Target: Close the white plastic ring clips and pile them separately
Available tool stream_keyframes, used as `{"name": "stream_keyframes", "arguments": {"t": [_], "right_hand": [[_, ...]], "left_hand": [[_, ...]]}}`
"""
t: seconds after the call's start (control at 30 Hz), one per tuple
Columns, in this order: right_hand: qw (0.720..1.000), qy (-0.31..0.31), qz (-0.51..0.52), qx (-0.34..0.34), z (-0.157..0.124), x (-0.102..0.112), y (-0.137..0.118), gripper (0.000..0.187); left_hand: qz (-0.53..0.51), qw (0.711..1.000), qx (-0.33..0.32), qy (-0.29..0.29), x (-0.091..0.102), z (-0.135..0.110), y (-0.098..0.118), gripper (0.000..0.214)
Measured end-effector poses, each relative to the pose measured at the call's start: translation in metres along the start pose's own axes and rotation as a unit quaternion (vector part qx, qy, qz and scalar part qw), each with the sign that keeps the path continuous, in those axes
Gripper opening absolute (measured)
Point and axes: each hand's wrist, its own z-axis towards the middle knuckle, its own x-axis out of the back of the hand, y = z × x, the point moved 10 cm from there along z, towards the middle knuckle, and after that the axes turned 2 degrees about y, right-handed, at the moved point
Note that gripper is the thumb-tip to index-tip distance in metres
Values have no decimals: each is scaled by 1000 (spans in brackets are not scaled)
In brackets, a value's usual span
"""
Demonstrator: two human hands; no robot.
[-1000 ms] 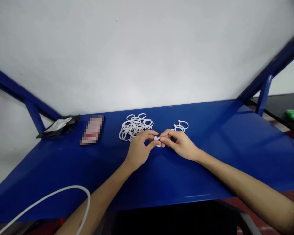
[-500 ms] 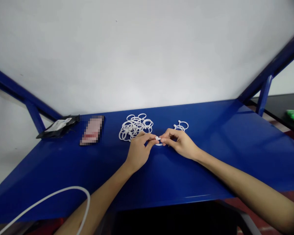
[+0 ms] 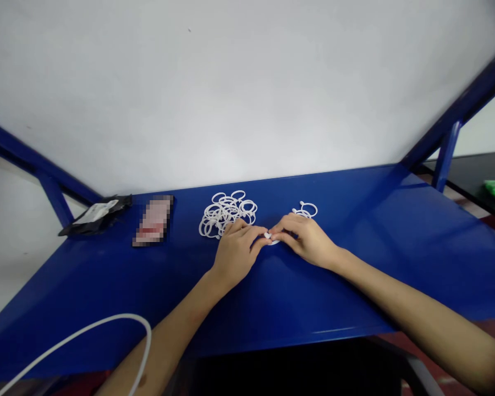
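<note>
Between my fingertips is a white plastic ring (image 3: 274, 242), mostly hidden by the fingers. My left hand (image 3: 236, 252) pinches its left side with thumb and forefinger. From the right, my right hand (image 3: 307, 240) pinches the same ring, and the two sets of fingertips nearly meet. A tangled pile of white rings (image 3: 226, 212) lies just behind my left hand. Beyond my right hand sit a few more white rings (image 3: 309, 209) with small knobs, partly covered by that hand.
On the blue table (image 3: 272, 308), a pixelated flat pinkish object (image 3: 153, 220) lies left of the pile. Farther left is a black plastic packet (image 3: 94, 215) with a white label. A white cable (image 3: 107, 319) loops across the lower left. Blue frame bars (image 3: 447, 157) rise at both sides.
My fingertips have drawn closer together over the ring, and less of it shows. My left hand shifted slightly right. The pile and other objects stay put, apart from slight camera movement.
</note>
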Motion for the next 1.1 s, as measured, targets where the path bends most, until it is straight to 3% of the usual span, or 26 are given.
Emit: {"name": "stream_keyframes", "arguments": {"t": [0.07, 0.17, 0.3, 0.47, 0.7, 0.8, 0.9, 1.03, 1.1], "right_hand": [[998, 15, -68, -12, 1, 8, 11, 21], [982, 44, -178, -50, 0, 26, 36, 23], [951, 53, -294, -85, -2, 42, 65, 25], [941, 72, -323, -74, -2, 45, 64, 33], [978, 34, -208, -13, 1, 19, 22, 38], [990, 2, -143, 4, 0, 3, 2, 48], [995, -22, -91, 23, -1, -7, -12, 41], [999, -8, -4, 45, -1, -5, -17, 28], [998, 13, 61, 22, 1, 0, -9, 23]], "left_hand": [[86, 996, -15, -16, 1, 4, -5, 24], [182, 983, 20, -25, 7, 9, -28, 28], [189, 980, 38, -50, 8, 9, -48, 7], [175, 984, 27, -36, 10, 10, -45, 14], [68, 997, 21, 14, 17, 11, -22, 7], [-32, 999, -9, -4, 10, 6, -8, 6], [-106, 993, -22, -37, 1, 2, 3, 7], [-174, 983, 27, -45, -2, 1, 2, 6], [-210, 974, 76, -38, -1, 1, -6, 8]]}}
